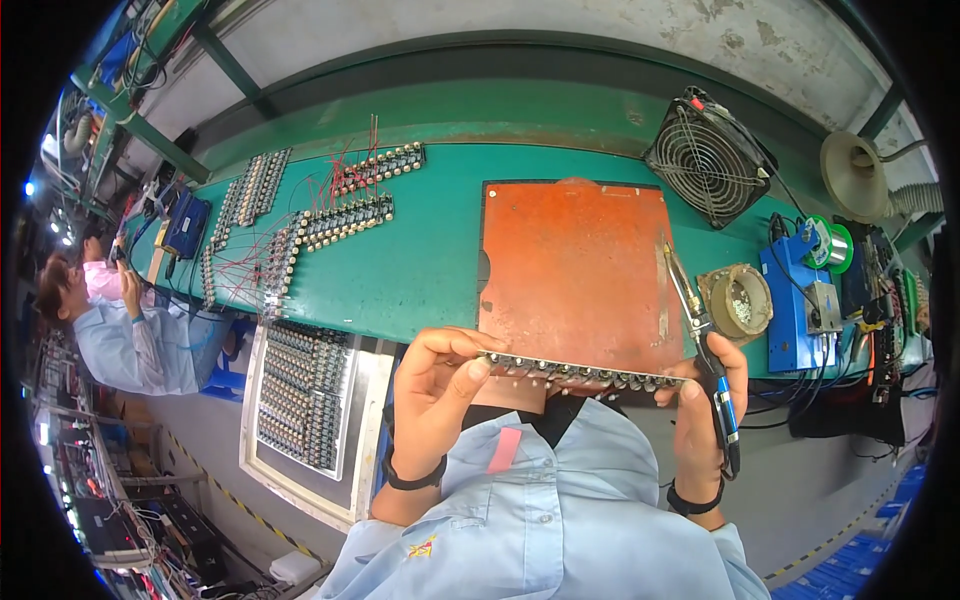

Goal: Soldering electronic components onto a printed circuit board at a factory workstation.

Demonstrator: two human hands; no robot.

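Note:
A long, narrow circuit board strip [585, 374] with a row of small round metal parts is held up before my chest, near the table's front edge. My left hand [432, 392] pinches its left end between thumb and fingers. At the other end, my right hand [705, 415] grips the strip with thumb and fingertips. The same hand also carries a soldering iron [722, 400], whose tip points away over the right edge of the orange mat [575, 270]. Both wrists wear black bands.
Strips with red wires [350, 220] lie at the left. A tray of strips [340, 440] stands below them. At the right are a fan [705, 165], a round tip-cleaning dish [740, 302], a blue solder station [795, 300] and a solder spool [832, 245]. A co-worker [145, 340] sits far left.

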